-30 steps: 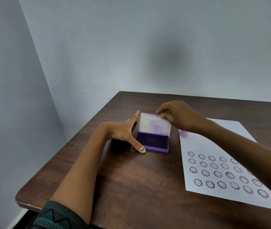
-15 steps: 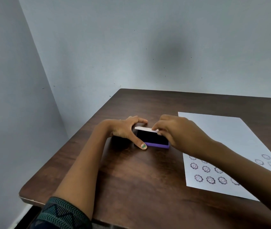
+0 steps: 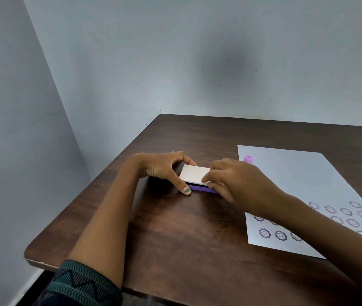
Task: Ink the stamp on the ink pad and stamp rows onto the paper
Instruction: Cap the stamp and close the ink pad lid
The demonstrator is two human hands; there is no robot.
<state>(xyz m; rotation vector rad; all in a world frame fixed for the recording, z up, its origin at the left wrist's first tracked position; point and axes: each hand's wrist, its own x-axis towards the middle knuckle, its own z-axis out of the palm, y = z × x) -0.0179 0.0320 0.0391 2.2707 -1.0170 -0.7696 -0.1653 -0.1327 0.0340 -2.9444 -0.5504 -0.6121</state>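
The purple ink pad (image 3: 200, 187) lies on the brown table, its white lid (image 3: 192, 174) lowered almost flat over it. My left hand (image 3: 166, 168) clasps the pad's left end between thumb and fingers. My right hand (image 3: 239, 182) presses its fingertips on the lid's right edge. A small pink stamp (image 3: 248, 159) stands on the top left corner of the white paper (image 3: 297, 184), just behind my right hand. Rows of round purple stamp marks (image 3: 339, 217) cover the paper's near part, some hidden by my right forearm.
The dark wooden table (image 3: 175, 239) ends close at the left and at the near edge. Grey walls stand behind and to the left. My left sleeve (image 3: 82, 286) is patterned teal.
The lid stood upright a second ago; my right hand has swung it down onto the pad. My left hand has closed around the pad's left end. The stamp has come back into sight.
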